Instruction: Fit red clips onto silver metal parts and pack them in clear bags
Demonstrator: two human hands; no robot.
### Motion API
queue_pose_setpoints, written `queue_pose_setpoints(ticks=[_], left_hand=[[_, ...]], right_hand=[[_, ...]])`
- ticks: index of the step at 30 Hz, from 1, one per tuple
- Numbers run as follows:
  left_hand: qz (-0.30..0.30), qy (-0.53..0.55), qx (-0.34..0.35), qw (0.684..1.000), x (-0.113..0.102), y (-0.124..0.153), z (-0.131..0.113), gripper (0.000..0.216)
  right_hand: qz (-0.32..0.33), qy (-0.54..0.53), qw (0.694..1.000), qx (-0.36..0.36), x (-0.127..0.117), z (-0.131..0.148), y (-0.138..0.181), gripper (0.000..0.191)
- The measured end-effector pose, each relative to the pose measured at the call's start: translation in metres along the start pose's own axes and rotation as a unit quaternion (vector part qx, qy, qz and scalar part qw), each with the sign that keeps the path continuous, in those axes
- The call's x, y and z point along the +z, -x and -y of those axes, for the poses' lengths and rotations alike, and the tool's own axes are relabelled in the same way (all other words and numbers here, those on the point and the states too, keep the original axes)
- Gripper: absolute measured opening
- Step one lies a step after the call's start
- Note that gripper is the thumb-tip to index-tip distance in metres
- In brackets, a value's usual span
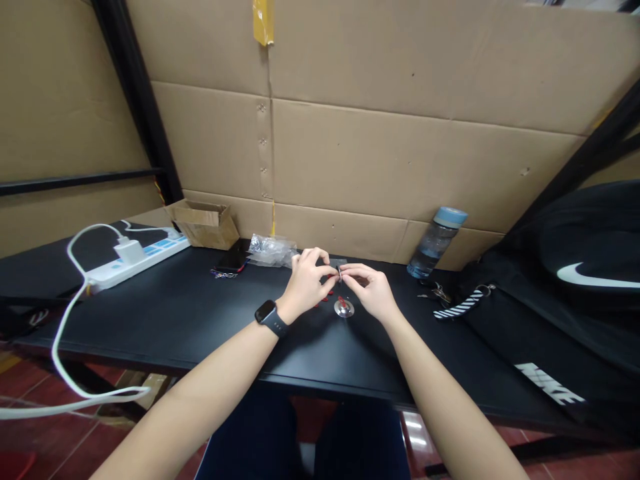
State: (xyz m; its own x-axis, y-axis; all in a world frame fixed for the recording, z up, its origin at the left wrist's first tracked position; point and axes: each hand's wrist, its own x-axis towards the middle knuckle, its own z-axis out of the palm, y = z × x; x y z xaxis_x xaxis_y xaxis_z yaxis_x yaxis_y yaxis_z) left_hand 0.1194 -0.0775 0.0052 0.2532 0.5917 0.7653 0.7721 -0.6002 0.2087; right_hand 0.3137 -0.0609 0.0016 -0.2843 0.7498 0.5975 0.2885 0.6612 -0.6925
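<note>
Over the middle of the black table, my left hand (311,281) and my right hand (367,288) meet at the fingertips. Both pinch a small thin dark-and-silver piece (340,273), seen nearly edge-on; its kind is too small to make out. Just below, a round shiny metal disc (344,307) lies on the table with a small red piece (343,301) on it. More small red pieces (325,298) lie beside it, partly hidden by my left hand. A dark smartwatch (266,311) is on my left wrist.
A white power strip (107,272) with cables, an open cardboard box (207,225), a phone (234,257) and clear plastic bags (271,251) stand left. Right are a water bottle (434,247), keys (440,293) with a striped strap (460,305), and a black bag (575,293).
</note>
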Motion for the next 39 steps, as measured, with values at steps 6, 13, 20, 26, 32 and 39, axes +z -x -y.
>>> queue_pose_setpoints(ticks=[6,13,20,26,32,39], left_hand=[[0.03,-0.035,0.045,0.998,-0.003,0.0,-0.001,0.013],[0.031,-0.026,0.043,0.998,-0.002,0.001,-0.002,0.014],[0.035,0.057,-0.042,0.997,0.002,0.0,-0.008,0.015],[0.113,0.233,-0.073,0.963,0.001,-0.003,-0.008,0.024],[0.166,0.194,-0.058,0.965,0.005,0.0,-0.006,0.018],[0.152,0.086,-0.055,0.983,0.009,0.002,0.003,0.013]], right_hand=[[0.022,0.097,0.994,-0.036,-0.004,0.002,-0.001,0.018],[0.043,0.119,0.991,-0.034,-0.006,0.002,-0.001,0.017],[0.072,0.14,0.986,-0.055,-0.007,-0.001,-0.001,0.014],[0.087,0.133,0.984,-0.081,-0.01,0.002,0.0,0.01],[0.063,0.139,0.985,-0.08,-0.016,0.001,-0.002,0.009],[0.107,0.142,0.982,-0.056,-0.016,0.001,0.0,0.012]])
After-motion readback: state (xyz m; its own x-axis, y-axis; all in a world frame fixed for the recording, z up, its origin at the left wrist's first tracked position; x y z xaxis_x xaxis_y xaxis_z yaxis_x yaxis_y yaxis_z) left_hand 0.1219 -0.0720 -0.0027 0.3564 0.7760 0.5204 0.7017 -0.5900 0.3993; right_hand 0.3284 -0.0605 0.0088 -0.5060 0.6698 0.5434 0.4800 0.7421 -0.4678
